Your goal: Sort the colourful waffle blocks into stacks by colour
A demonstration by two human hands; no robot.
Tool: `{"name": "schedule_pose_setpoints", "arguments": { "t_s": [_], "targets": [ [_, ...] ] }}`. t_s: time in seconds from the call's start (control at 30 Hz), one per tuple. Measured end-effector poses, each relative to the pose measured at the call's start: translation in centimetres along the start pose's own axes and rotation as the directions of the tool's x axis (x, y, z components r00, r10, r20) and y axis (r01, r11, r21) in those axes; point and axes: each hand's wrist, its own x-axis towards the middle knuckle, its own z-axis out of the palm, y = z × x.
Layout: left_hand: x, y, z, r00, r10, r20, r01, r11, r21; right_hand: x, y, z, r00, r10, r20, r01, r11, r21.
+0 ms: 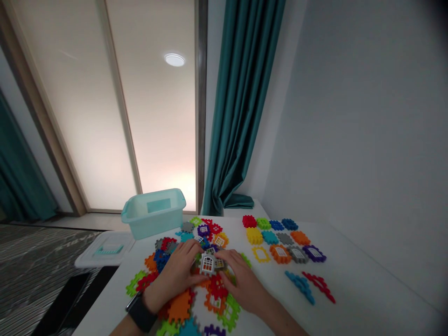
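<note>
My left hand (174, 277), with a black smartwatch (141, 312) on its wrist, and my right hand (238, 284) meet over a heap of colourful plastic waffle-block tiles (180, 305). A white window tile (207, 264) stands tilted between them, pinched by my left fingertips. My right fingers close on a small grey window tile (219, 264) pressed against the white one. Both hands hide the middle of the heap, so the tiles underneath are hard to make out.
Sorted tiles (276, 242) stand in rows on the white table (353, 284), with blue (300, 287) and red (319, 287) linked strips nearby. A pale turquoise plastic box (153, 213) sits at the far edge, its lid (105, 249) beside the table's left edge. Dark floor lies beyond.
</note>
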Motion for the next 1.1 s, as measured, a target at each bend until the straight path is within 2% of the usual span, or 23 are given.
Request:
{"name": "schedule_pose_setpoints", "arguments": {
  "t_s": [0.13,0.27,0.53,0.73,0.9,1.0,1.1],
  "targets": [
    [-0.1,-0.1,0.5,0.997,0.0,-0.08,-0.002,1.0,-0.025,-0.1,-0.1,0.4,0.989,-0.136,-0.06,0.126,0.982,-0.141],
    [-0.1,-0.1,0.8,0.996,0.004,-0.088,-0.008,0.999,-0.049,-0.1,0.1,0.6,0.972,-0.208,-0.105,0.18,0.957,-0.23],
    [-0.1,0.1,0.7,0.998,-0.008,-0.059,0.005,0.998,-0.06,0.0,0.0,0.4,0.973,-0.208,-0.099,0.177,0.951,-0.254],
    [-0.4,-0.3,-1.0,0.996,0.085,0.013,-0.083,0.994,-0.07,0.1,0.4,0.1,0.973,-0.196,-0.123,0.162,0.957,-0.241],
    [-0.4,-0.6,-0.9,0.996,0.083,0.007,-0.083,0.995,-0.053,0.1,0.7,0.1,0.973,-0.192,-0.13,0.158,0.959,-0.236],
    [-0.3,-0.5,-0.7,0.997,0.081,0.0,-0.081,0.99,-0.115,0.2,0.8,0.0,0.961,-0.24,-0.14,0.195,0.942,-0.274],
    [-0.2,-0.2,-0.8,0.997,0.081,-0.008,-0.08,0.962,-0.262,0.4,0.9,-0.2,0.93,-0.323,-0.175,0.255,0.911,-0.325]
  ]
}}
